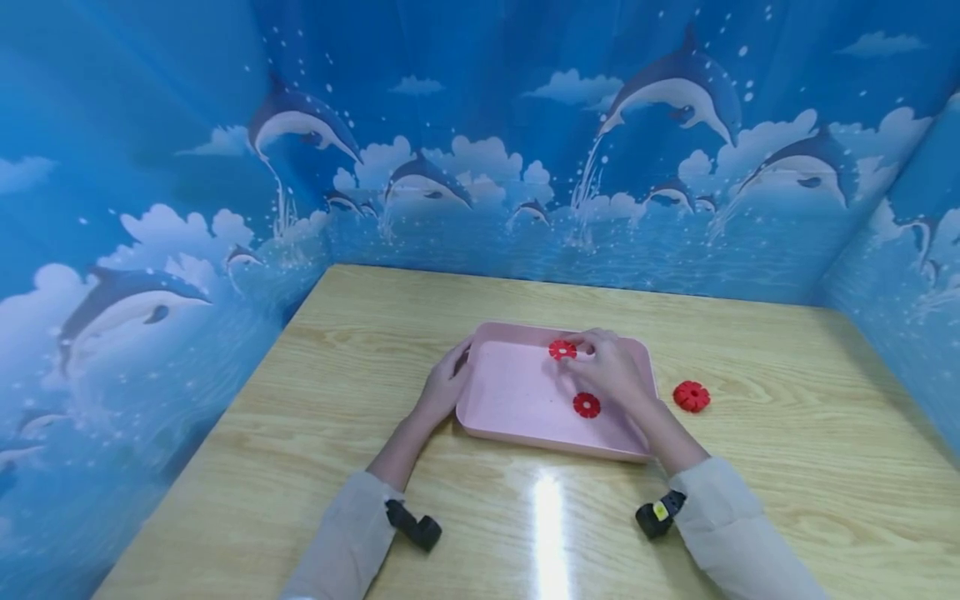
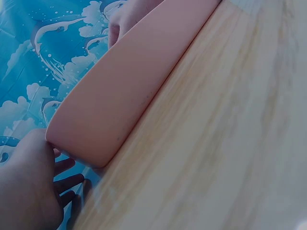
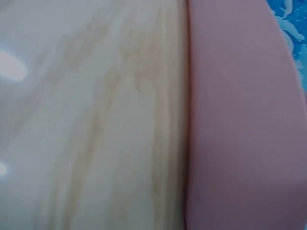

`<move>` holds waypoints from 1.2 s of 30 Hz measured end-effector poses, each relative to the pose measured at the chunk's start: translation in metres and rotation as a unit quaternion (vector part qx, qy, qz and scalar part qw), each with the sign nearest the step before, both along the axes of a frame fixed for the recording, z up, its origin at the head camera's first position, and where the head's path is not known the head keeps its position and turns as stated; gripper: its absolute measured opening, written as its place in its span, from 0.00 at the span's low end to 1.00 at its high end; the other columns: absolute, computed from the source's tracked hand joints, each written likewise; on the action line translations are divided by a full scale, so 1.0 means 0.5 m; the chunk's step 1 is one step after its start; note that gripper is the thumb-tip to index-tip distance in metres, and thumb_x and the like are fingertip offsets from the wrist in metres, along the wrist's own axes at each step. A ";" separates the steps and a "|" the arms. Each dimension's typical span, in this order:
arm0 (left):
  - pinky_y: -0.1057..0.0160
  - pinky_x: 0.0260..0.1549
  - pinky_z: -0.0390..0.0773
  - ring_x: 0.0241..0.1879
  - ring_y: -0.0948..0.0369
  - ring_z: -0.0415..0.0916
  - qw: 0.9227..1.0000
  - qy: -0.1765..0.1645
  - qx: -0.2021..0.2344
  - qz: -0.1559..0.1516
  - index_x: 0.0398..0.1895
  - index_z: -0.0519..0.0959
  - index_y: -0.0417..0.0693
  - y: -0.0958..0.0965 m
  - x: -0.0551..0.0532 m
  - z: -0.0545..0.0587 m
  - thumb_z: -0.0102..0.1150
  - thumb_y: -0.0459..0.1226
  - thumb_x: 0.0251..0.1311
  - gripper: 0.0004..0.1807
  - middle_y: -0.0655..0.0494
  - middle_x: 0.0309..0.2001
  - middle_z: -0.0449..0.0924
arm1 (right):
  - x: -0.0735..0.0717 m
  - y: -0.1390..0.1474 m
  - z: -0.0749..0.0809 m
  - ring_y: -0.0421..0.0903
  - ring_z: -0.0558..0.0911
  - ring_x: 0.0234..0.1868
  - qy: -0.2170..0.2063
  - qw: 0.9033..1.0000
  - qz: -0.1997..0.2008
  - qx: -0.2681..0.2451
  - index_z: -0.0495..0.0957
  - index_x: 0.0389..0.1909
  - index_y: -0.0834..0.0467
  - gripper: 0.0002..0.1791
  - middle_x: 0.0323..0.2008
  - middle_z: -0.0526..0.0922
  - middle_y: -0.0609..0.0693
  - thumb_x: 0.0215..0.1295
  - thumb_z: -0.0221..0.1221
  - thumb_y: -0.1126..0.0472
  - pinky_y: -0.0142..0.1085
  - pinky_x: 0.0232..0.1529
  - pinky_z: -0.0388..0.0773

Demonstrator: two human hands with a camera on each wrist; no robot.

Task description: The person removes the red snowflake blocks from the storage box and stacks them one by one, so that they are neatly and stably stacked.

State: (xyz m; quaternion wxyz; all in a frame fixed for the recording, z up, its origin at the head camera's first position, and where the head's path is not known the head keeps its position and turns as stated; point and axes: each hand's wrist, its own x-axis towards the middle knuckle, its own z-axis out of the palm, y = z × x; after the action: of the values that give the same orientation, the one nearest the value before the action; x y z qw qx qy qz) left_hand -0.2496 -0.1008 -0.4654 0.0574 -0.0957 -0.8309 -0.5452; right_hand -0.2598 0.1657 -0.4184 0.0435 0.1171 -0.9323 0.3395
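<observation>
A pink tray point(image 1: 517, 400) stands on the table with two red notched plastic discs over its floor. My right hand point(image 1: 603, 371) reaches in over the tray's right side and pinches the far red disc point(image 1: 562, 350) by its edge between thumb and fingers. Below that hand, the near red disc point(image 1: 587, 405) lies flat. My left hand point(image 1: 446, 385) rests against the tray's left end, its fingers fairly straight and spread along the outside in the left wrist view. The right wrist view shows the tray's outer wall point(image 3: 244, 124) but no fingers.
Right of the tray, a small pile of red notched discs point(image 1: 692, 396) sits on the wooden table point(image 1: 787, 417). A curtain with dolphins point(image 1: 480, 192) hangs behind the table's far edge and along its sides. Each sleeve carries a black wrist camera point(image 1: 660, 514).
</observation>
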 end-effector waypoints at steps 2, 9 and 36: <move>0.56 0.60 0.62 0.59 0.52 0.63 1.000 0.000 -0.001 0.000 0.65 0.64 0.46 0.000 0.000 -0.001 0.45 0.33 0.65 0.24 0.46 0.60 0.67 | 0.005 0.011 0.006 0.51 0.73 0.40 0.020 1.000 0.008 -0.002 0.79 0.48 0.58 0.19 0.42 0.77 0.55 0.54 0.64 0.57 0.42 0.36 0.74; 0.56 0.60 0.61 0.60 0.52 0.63 1.000 0.001 -0.005 -0.001 0.65 0.64 0.46 0.000 0.000 0.000 0.44 0.33 0.65 0.24 0.46 0.61 0.67 | 0.030 0.048 0.027 0.50 0.71 0.41 0.044 0.999 0.012 -0.021 0.78 0.49 0.60 0.20 0.43 0.77 0.55 0.54 0.64 0.59 0.42 0.37 0.73; 0.57 0.60 0.61 0.60 0.52 0.63 1.000 0.003 0.001 -0.004 0.65 0.63 0.45 -0.001 0.001 0.000 0.45 0.33 0.66 0.24 0.46 0.61 0.66 | 0.109 0.182 0.058 0.49 0.71 0.37 0.115 0.993 -0.006 0.005 0.78 0.48 0.62 0.19 0.43 0.76 0.56 0.54 0.64 0.62 0.42 0.29 0.75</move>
State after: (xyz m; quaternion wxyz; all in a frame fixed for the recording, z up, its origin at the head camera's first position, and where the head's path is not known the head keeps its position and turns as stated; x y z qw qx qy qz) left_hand -0.2492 -0.1016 -0.4652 0.0582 -0.1004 -0.8299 -0.5458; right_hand -0.2054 0.2564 -0.3894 0.1522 0.1497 -0.9233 0.3192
